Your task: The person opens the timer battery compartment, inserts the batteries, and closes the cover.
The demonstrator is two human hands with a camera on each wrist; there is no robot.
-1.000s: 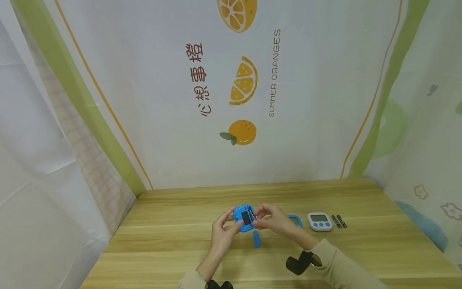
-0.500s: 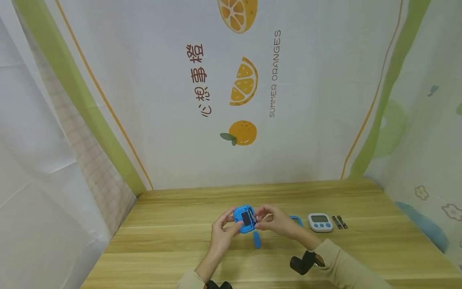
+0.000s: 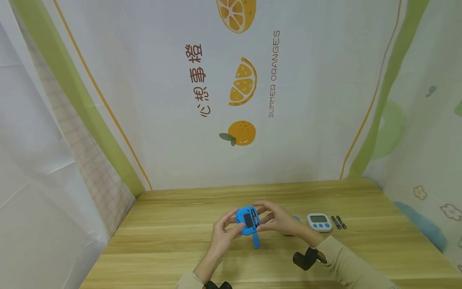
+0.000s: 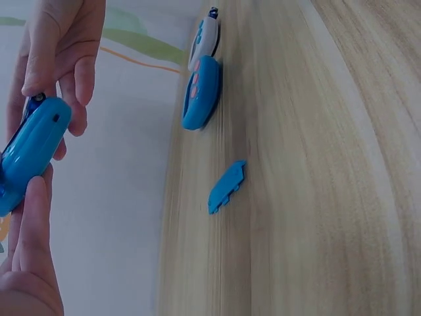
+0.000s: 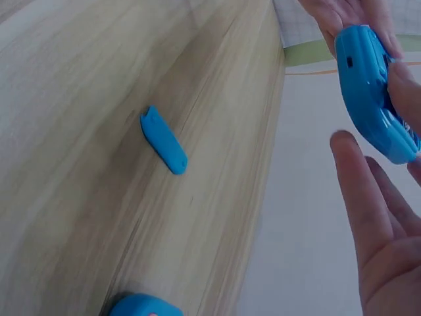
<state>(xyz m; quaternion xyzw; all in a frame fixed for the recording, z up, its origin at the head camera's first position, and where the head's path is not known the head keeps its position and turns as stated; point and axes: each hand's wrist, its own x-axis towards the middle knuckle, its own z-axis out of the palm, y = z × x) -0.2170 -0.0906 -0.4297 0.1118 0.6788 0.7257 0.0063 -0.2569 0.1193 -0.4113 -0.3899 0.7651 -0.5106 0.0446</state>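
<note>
My left hand (image 3: 222, 234) grips a blue digital timer (image 3: 240, 220) by its left side, raised above the table with its back towards me. Dark batteries (image 3: 254, 217) show in the uncovered slot along its right side. At that side my right hand (image 3: 280, 220) holds the timer's edge, index finger near the top corner and thumb lower down. The left wrist view has the right thumb pressed on a battery end (image 4: 37, 99) at the rim. Below the timer, its blue battery cover (image 5: 163, 140) lies loose on the wooden table.
A second blue timer (image 4: 202, 93) lies on the table, mostly hidden behind my right hand in the head view. Right of it are a white timer (image 3: 319, 222) and two loose dark batteries (image 3: 338, 222). A printed curtain (image 3: 306, 152) hangs at the table's back edge.
My right fingers have spread from a pinch at the slot to the timer's right edge. The batteries now sit lower in the slot, and the timer has shifted slightly right.
</note>
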